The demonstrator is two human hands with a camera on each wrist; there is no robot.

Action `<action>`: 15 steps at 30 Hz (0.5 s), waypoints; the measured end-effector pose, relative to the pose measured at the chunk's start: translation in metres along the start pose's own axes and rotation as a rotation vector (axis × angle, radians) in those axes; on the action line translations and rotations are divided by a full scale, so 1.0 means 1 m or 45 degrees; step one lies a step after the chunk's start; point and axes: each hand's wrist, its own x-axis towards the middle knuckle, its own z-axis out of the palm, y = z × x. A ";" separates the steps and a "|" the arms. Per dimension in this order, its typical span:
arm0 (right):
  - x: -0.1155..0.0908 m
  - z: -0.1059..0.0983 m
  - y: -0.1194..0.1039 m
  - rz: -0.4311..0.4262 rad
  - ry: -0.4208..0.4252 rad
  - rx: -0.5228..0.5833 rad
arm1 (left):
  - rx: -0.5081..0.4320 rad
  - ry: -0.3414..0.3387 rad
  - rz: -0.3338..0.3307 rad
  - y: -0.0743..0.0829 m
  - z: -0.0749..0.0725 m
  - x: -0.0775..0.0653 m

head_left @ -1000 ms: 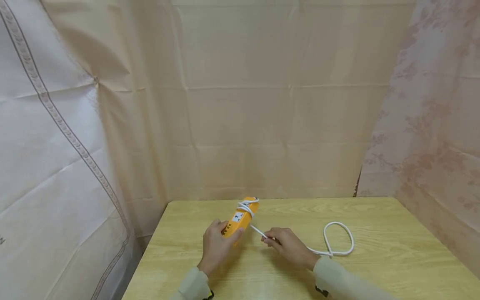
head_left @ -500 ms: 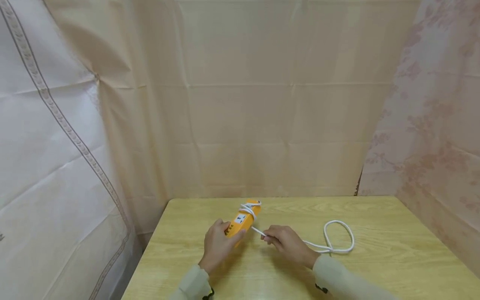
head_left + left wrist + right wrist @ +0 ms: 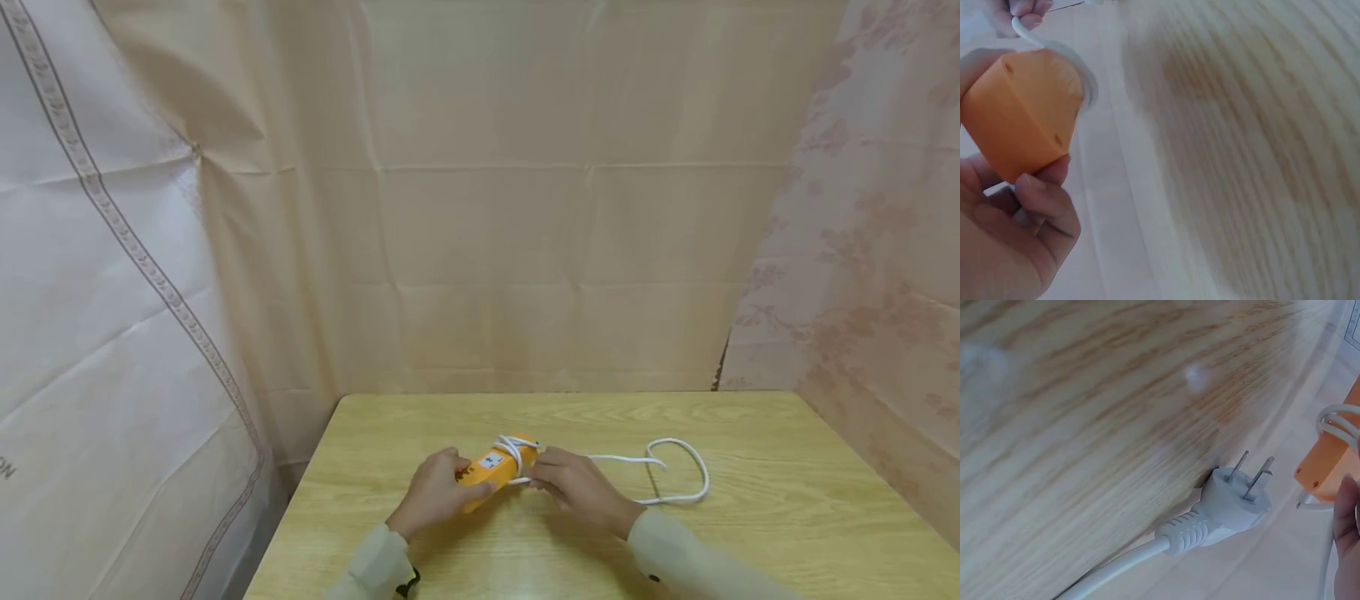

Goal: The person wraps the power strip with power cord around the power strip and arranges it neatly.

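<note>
An orange power strip [image 3: 498,467] with a white socket face is gripped at its near end by my left hand [image 3: 435,492], thumb along the side. Its white cord [image 3: 510,450] is wound several times around the far end. Beside that end, my right hand [image 3: 577,483] pinches the cord between thumb and fingers. In the left wrist view, the end of the orange strip [image 3: 1022,112] sits in the left hand [image 3: 1041,219], with the cord curving over it. A white plug [image 3: 1229,500] with metal prongs shows in the right wrist view, apart from the right hand [image 3: 1347,531].
To the right of the right hand, a loose loop of the cord [image 3: 703,475] lies over the wood-grain table [image 3: 787,533]. A beige cloth [image 3: 480,250] hangs behind the table, with patterned cloth [image 3: 885,275] on the right and whitish cloth [image 3: 112,375] on the left.
The power strip has come down and tilted rightward, closer to the right hand. The right hand now pinches right beside the strip's windings. The cord loop at right has changed shape.
</note>
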 end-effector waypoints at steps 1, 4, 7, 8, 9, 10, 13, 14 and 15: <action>0.000 0.000 0.000 -0.005 0.002 0.005 | -0.004 -0.016 0.001 0.000 -0.001 0.000; 0.002 -0.001 0.000 -0.043 0.019 0.037 | -0.014 -0.064 0.006 -0.001 -0.002 -0.002; 0.003 -0.001 0.000 -0.090 0.019 0.065 | -0.006 -0.106 0.035 -0.001 -0.001 -0.004; 0.003 -0.001 0.000 -0.108 0.017 0.068 | -0.006 -0.118 0.042 -0.001 -0.001 -0.005; 0.004 -0.001 0.000 -0.128 0.015 0.069 | -0.007 -0.129 0.049 -0.001 0.000 -0.006; 0.004 -0.002 0.000 -0.142 0.012 0.069 | 0.000 -0.138 0.054 -0.001 0.000 -0.006; 0.005 -0.002 0.000 -0.170 0.007 0.062 | -0.005 -0.159 0.057 -0.001 -0.001 -0.007; 0.005 -0.003 -0.001 -0.177 0.011 0.059 | -0.007 -0.166 0.056 -0.001 -0.001 -0.007; 0.005 -0.003 -0.001 -0.180 0.013 0.059 | -0.008 -0.171 0.063 0.000 -0.002 -0.007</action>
